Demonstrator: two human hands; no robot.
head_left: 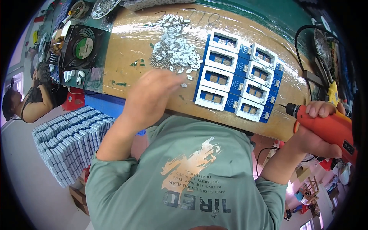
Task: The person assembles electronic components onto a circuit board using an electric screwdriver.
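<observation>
Firmly, the right hand [311, 138] grips a screwdriver [326, 124], left hand [150, 94] curled, any contents unclear.

The green shirt [149, 191] bears the most lettering, upside down in this view: one large word in dark block capitals [197, 203] nearest the lower edge, and several lines of small dark capitals [195, 182] beside it, partly over a peach-and-white splash print [193, 161]. A fold in the cloth breaks some of the small letters. Large dark handwritten marks [188, 17] run across the far edge of the brown worktop [128, 34], blurred by glare. The black fan [94, 36] carries a round green-and-white label [84, 48], its print too small to make out. A dark label [348, 147] with pale characters sits on the red power driver [326, 124].
</observation>
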